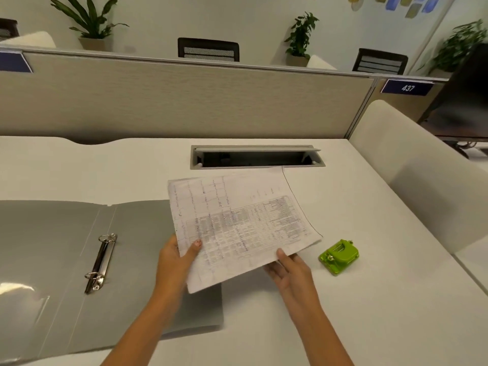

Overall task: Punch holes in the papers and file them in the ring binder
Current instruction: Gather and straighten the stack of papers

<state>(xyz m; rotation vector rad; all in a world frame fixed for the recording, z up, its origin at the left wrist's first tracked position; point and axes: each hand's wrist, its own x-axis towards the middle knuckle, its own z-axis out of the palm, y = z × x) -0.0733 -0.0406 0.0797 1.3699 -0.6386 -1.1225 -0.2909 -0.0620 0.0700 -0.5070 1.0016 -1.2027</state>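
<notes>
Head cam view for anyone following along: we've got the papers (237, 228) lifted off the tabletop (383, 299). They're tilted, with their left part hanging over the right cover of the open ring binder (148, 228). Our left grip (173, 260) pinches the near-left edge, thumb on top and fingers underneath. Our right grip (289, 270) pinches the near-right corner the same way. So both are closed on the stack, with nothing else in either one. The green hole punch (339, 257) sits on the tabletop just to the right of the stack, not touching it. We can't spot any holes along the sheets' edges, so our guess is punching hasn't happened yet.

Where this could go sideways, in our opinion:
- A second sheet edge peeks out along the right side, so the stack looks a bit fanned. Feed it into the punch like that and the holes won't line up across sheets.
- That punch looks small and light. Press it one-handed and it may skid on the smooth tabletop, or the paper may slip once one grip lets go.
- Punch the wrong edge and the sheets file sideways or upside down.
- The rings (101, 260) look closed from here, and forcing paper onto them would tear the holes.
</notes>
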